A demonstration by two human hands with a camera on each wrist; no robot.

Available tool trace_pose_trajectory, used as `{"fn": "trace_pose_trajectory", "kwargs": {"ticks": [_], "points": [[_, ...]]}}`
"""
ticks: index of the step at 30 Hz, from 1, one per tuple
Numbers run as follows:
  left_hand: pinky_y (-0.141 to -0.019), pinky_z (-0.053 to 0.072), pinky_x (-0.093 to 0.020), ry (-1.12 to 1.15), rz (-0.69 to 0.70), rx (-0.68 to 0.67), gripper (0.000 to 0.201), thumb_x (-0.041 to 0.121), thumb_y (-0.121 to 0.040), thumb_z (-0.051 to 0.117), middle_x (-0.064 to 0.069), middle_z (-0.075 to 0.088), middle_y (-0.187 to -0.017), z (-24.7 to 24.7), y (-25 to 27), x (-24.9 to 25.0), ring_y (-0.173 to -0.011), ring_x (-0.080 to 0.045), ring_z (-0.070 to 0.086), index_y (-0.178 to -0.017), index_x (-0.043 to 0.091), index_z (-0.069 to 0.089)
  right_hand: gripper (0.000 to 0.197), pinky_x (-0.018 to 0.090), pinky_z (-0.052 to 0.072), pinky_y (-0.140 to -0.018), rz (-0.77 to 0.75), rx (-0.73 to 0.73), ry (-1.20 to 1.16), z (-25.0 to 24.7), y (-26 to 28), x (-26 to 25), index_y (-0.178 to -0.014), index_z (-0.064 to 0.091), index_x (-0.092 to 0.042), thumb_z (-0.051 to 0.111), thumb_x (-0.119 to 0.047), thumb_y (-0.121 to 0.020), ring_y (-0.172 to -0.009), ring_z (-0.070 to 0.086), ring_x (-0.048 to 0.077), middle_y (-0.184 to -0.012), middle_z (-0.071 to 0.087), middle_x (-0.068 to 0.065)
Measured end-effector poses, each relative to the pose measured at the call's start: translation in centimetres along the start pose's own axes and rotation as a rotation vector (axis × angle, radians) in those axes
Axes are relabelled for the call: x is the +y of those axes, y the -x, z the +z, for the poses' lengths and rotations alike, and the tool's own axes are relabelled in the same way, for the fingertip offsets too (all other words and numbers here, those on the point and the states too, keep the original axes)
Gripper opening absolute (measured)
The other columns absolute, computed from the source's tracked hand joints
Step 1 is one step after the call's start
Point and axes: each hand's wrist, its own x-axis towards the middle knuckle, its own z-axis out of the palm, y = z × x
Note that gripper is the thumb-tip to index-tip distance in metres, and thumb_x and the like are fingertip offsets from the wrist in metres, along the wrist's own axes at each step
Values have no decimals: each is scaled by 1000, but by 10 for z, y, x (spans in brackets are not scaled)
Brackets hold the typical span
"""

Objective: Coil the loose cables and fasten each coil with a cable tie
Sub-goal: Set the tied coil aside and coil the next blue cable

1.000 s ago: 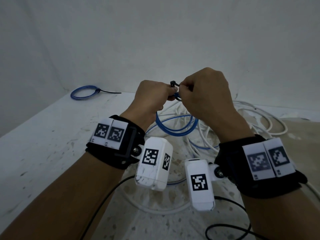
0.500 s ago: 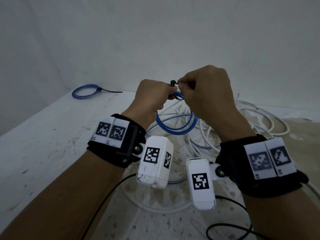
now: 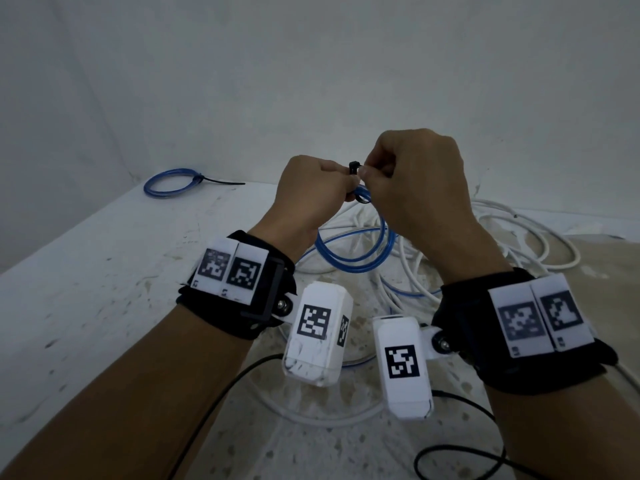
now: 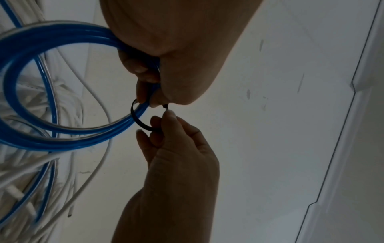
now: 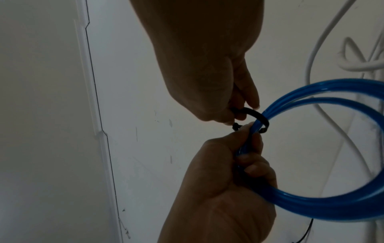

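Two hands raised together above the table (image 3: pixel 104 271), knuckles up, wrists bent slightly inward toward each other. Left hand (image 3: pixel 311 195) has fingers curled round the top of the blue cable coil (image 3: pixel 356 258), bunching its loops; coil hangs down from that grip, off the table, over the pile of loose white cables (image 3: pixel 519 237). Right hand (image 3: pixel 415 188) has fingers curled, thumb and forefinger pinching the black cable tie (image 3: pixel 354 167) right next to the tie's head. In the left wrist view the tie (image 4: pixel 138 120) forms a loose open loop round the blue strands (image 4: pixel 62 134), not cinched; right hand (image 4: pixel 176 164) comes in from below, left hand (image 4: pixel 176 49) fills the top. Right wrist view: same loop (image 5: pixel 260 119) round the coil (image 5: pixel 332 205), right hand (image 5: pixel 203 74) above, left hand (image 5: pixel 224 189) below gripping the bundle.

Second blue coil (image 3: pixel 173 183), already tied with its black tail sticking out, lies far left on the table near the wall, well apart.

Hard to see: tie's free end is hidden in the right fingers, so cannot tell whether it is through the head. Both wrist views dark, fingertip detail murky. Cable ends of the held coil buried in the left fist. White pile partly blocked by forearms and wrist cameras. A thin black wire (image 3: pixel 460 459) runs off the bottom edge.
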Motion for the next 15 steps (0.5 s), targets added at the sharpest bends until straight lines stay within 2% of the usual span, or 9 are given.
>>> {"fn": "trace_pose_trajectory", "kwargs": {"ticks": [4,9,12,14,15], "points": [[-42,36,-7,6,21,-37,13,-1,-87,63,0,64,-65,1,3,2,-39,5,51,-90,4,75,11,30,51,-73,4,8,0,1,1,-1,-89,74,-13,67,-21,-89,-78,64,18,-84,71,3],[-43,35,-5,-48,62,-98,14,3,-89,63,1,65,-67,2,5,5,-40,6,52,-97,4,75,10,32,54,-73,53,36,-37,1,-1,2,-85,74,-17,70,-26,-87,-73,63,15,-76,67,-1],[-48,37,-13,-12,24,-134,11,5,-88,66,0,67,-66,-2,2,7,-39,3,51,-92,7,75,28,29,48,-69,189,11,-107,-3,-3,5,-79,69,-16,64,-41,-91,-71,61,16,-71,62,-4],[-51,34,-20,2,6,-163,10,5,-88,66,-3,69,-67,-4,1,7,-38,1,48,-88,11,75,36,36,52,-67,314,-81,-264,-11,-5,8,-75,71,-10,62,-41,-93,-70,64,23,-71,67,6],[-50,33,-21,1,4,-193,11,5,-88,66,-5,69,-69,-4,1,8,-38,0,46,-89,10,75,33,36,54,-66,373,-138,-366,-16,-5,10,-76,73,-9,64,-37,-91,-70,65,24,-75,71,11]]}}
